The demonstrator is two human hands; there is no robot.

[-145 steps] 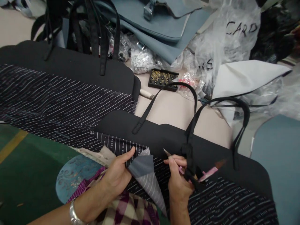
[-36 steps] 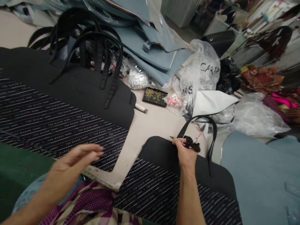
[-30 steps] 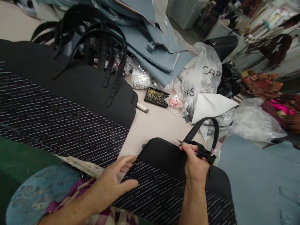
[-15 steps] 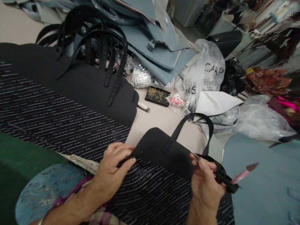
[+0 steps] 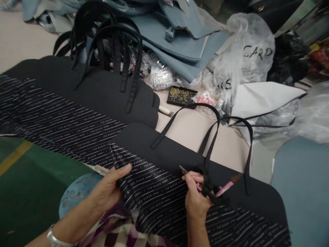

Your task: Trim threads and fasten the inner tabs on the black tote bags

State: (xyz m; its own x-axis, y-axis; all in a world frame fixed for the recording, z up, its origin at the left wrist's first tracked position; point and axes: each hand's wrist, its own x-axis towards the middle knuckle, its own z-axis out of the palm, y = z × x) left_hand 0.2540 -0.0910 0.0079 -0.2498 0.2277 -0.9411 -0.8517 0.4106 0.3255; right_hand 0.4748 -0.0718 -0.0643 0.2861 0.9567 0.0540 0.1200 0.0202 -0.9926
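Note:
My left hand (image 5: 113, 187) grips the left edge of the black lining fabric (image 5: 146, 192), thumb on top and fingers beneath it. The lining has white stripes and lettering, and joins a black bag panel (image 5: 174, 154) with two strap handles (image 5: 214, 111). My right hand (image 5: 196, 197) is closed around a slim pink tool (image 5: 224, 189), just over the lining near its seam with the panel. A pointed metal tip shows ahead of the fingers, and a brown tapered end sticks out behind. Black cloth (image 5: 207, 181) is bunched about the tool and fingers.
More black bag panels (image 5: 102, 91) with handles and striped lining lie at left. Behind are blue-grey sheets (image 5: 174, 44), a black tray of small gold pieces (image 5: 182, 96), a white-handled tool (image 5: 166, 110) and plastic bags (image 5: 244, 51). A blue stool (image 5: 79, 192) stands below left.
My left hand has shifted down and left, holding the lining edge. My right hand has moved left with the pink tool, and more of the panel and both its handles now show.

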